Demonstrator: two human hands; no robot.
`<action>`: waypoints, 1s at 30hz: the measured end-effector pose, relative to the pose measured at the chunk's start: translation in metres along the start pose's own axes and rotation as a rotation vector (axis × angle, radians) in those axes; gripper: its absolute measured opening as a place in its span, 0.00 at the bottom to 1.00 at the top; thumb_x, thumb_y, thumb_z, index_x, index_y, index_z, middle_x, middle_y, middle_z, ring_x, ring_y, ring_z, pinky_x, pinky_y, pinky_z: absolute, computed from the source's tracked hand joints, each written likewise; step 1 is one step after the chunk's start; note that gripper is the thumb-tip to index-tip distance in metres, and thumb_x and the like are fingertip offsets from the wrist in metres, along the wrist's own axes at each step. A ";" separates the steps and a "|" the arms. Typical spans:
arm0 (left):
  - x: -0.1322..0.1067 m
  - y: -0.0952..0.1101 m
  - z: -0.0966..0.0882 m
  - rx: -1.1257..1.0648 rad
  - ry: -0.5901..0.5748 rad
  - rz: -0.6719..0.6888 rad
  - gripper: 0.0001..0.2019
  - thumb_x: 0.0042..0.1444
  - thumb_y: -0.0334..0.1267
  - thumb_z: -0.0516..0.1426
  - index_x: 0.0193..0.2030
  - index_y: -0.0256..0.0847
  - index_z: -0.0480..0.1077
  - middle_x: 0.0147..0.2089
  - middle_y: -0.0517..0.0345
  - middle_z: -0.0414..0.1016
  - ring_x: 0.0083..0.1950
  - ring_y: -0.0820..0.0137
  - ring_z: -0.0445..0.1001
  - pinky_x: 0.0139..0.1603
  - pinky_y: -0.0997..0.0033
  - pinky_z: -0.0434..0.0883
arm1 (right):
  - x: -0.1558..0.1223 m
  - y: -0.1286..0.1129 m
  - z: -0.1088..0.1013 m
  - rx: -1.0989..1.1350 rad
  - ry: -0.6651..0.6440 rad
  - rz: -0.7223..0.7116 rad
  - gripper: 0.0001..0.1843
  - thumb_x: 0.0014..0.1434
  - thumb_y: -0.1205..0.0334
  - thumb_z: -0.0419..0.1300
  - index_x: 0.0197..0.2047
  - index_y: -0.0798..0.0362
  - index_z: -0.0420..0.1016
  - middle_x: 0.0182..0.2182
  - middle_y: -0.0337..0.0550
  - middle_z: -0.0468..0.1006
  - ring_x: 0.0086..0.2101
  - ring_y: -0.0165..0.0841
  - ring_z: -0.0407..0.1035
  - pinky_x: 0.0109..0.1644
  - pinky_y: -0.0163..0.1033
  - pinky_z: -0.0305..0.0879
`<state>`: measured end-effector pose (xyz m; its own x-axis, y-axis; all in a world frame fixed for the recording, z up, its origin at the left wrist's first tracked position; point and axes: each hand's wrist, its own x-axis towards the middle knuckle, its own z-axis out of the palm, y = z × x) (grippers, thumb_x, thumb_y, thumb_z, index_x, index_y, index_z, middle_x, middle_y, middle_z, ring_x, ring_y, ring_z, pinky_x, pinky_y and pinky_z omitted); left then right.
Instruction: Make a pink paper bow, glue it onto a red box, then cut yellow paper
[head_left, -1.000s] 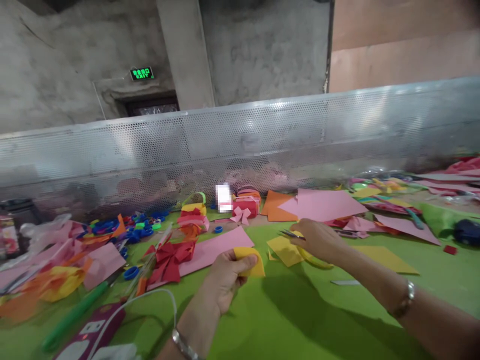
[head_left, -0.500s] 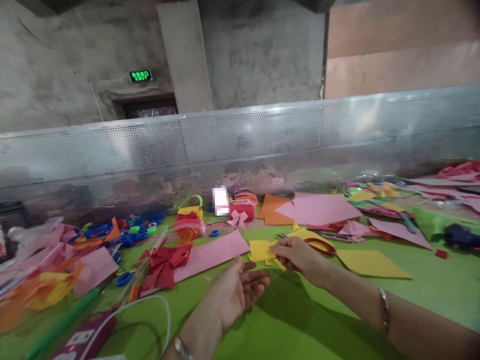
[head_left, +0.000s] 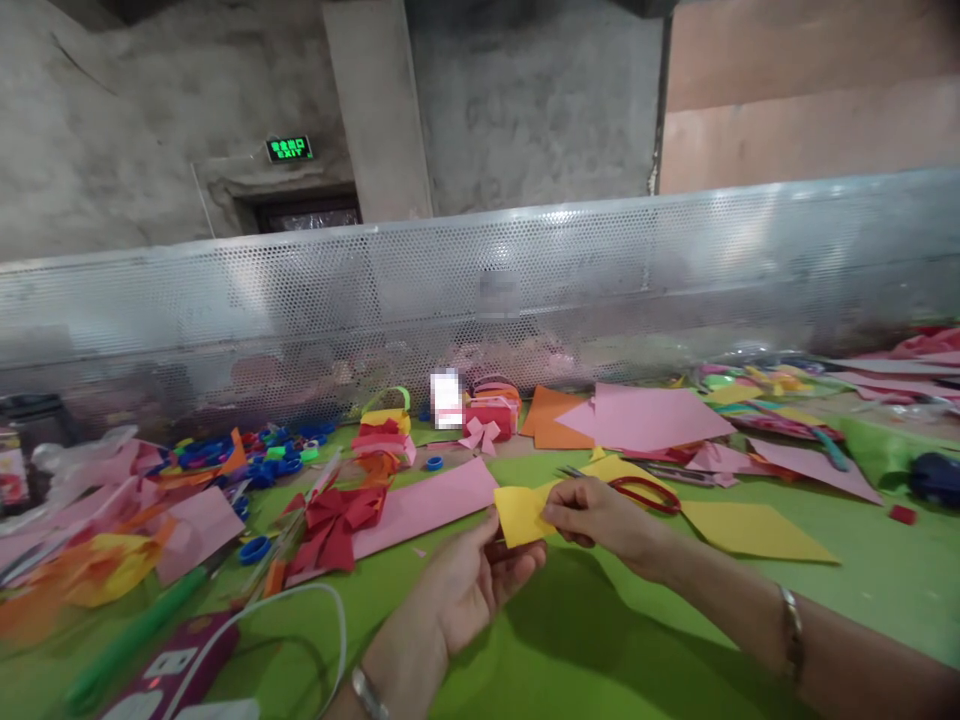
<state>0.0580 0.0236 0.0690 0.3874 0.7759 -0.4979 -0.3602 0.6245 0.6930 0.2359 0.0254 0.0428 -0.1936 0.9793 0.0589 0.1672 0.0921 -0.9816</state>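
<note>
A small yellow felt piece is held up over the table, pinched at its right end by my right hand. My left hand, palm up, has its thumb at the piece's left edge and its curled fingers underneath. Just behind my right hand lie red-handled scissors, their blades partly hidden. A larger yellow sheet rests to the right. Left of my hands are a long pink strip and a red bow-like bundle.
A purple power strip with a white cable sits at front left, beside a green stick. Blue rings, a red pouch and pink sheets line the back, before a perforated metal panel.
The yellow piece has come down and turned toward my left hand. My left thumb and fingers now meet its left end, while my right hand keeps its pinch.
</note>
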 end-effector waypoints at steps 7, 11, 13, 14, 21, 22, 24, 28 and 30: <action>-0.003 -0.003 0.000 -0.001 -0.050 0.106 0.10 0.47 0.16 0.56 0.36 0.29 0.71 0.29 0.50 0.77 0.26 0.73 0.76 0.31 0.79 0.75 | -0.002 -0.007 0.002 0.060 -0.004 0.018 0.25 0.51 0.42 0.56 0.21 0.57 0.68 0.16 0.36 0.68 0.16 0.23 0.58 0.21 0.31 0.51; 0.001 -0.006 -0.002 0.153 -0.013 0.191 0.13 0.41 0.15 0.60 0.34 0.30 0.73 0.31 0.50 0.77 0.27 0.72 0.76 0.32 0.76 0.74 | -0.006 -0.010 0.006 0.121 -0.023 0.015 0.27 0.53 0.39 0.53 0.29 0.58 0.73 0.20 0.39 0.72 0.21 0.26 0.65 0.26 0.33 0.59; 0.003 -0.007 -0.003 0.193 -0.014 0.206 0.13 0.41 0.16 0.60 0.34 0.31 0.73 0.32 0.49 0.78 0.30 0.71 0.76 0.33 0.75 0.73 | -0.006 -0.010 0.007 0.129 -0.041 0.001 0.25 0.51 0.41 0.58 0.30 0.58 0.75 0.21 0.39 0.73 0.22 0.26 0.64 0.28 0.34 0.61; 0.003 -0.007 -0.003 0.199 -0.030 0.212 0.14 0.40 0.16 0.60 0.34 0.32 0.74 0.33 0.50 0.78 0.31 0.70 0.76 0.35 0.75 0.73 | -0.006 -0.010 0.007 0.128 -0.053 -0.004 0.23 0.50 0.43 0.60 0.31 0.58 0.76 0.22 0.40 0.73 0.23 0.26 0.64 0.29 0.34 0.61; -0.007 -0.008 0.000 0.365 -0.199 0.134 0.17 0.36 0.20 0.63 0.36 0.34 0.74 0.38 0.50 0.76 0.34 0.70 0.74 0.42 0.69 0.69 | -0.005 -0.011 0.008 0.018 0.090 -0.006 0.20 0.41 0.67 0.59 0.41 0.56 0.74 0.29 0.40 0.77 0.29 0.30 0.69 0.32 0.35 0.63; -0.008 -0.008 0.000 0.400 -0.194 0.160 0.20 0.35 0.22 0.64 0.39 0.35 0.74 0.39 0.50 0.76 0.35 0.69 0.74 0.42 0.69 0.69 | -0.005 -0.011 0.009 -0.003 0.113 -0.021 0.18 0.40 0.67 0.59 0.39 0.56 0.74 0.29 0.40 0.77 0.29 0.30 0.69 0.32 0.35 0.63; -0.008 -0.008 0.000 0.445 -0.148 0.249 0.26 0.33 0.25 0.67 0.44 0.36 0.72 0.43 0.49 0.75 0.40 0.67 0.73 0.43 0.68 0.68 | -0.007 -0.013 0.009 -0.043 0.149 -0.062 0.12 0.41 0.67 0.58 0.34 0.56 0.73 0.28 0.39 0.76 0.30 0.31 0.69 0.32 0.35 0.63; -0.005 -0.006 0.001 0.321 -0.158 0.256 0.14 0.49 0.36 0.60 0.44 0.36 0.69 0.42 0.47 0.76 0.40 0.65 0.75 0.42 0.65 0.69 | -0.006 -0.014 0.008 -0.130 0.205 -0.118 0.08 0.44 0.64 0.58 0.31 0.55 0.75 0.24 0.38 0.75 0.28 0.32 0.68 0.31 0.36 0.63; -0.003 -0.005 0.002 0.209 -0.124 0.166 0.08 0.55 0.34 0.53 0.41 0.33 0.68 0.36 0.46 0.77 0.35 0.66 0.76 0.42 0.65 0.70 | -0.005 -0.011 0.006 -0.152 0.214 -0.121 0.11 0.46 0.63 0.58 0.34 0.55 0.77 0.28 0.41 0.77 0.30 0.34 0.69 0.34 0.38 0.65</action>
<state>0.0597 0.0183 0.0683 0.4429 0.8413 -0.3099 -0.2502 0.4479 0.8583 0.2289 0.0186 0.0526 -0.0155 0.9738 0.2267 0.3013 0.2207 -0.9276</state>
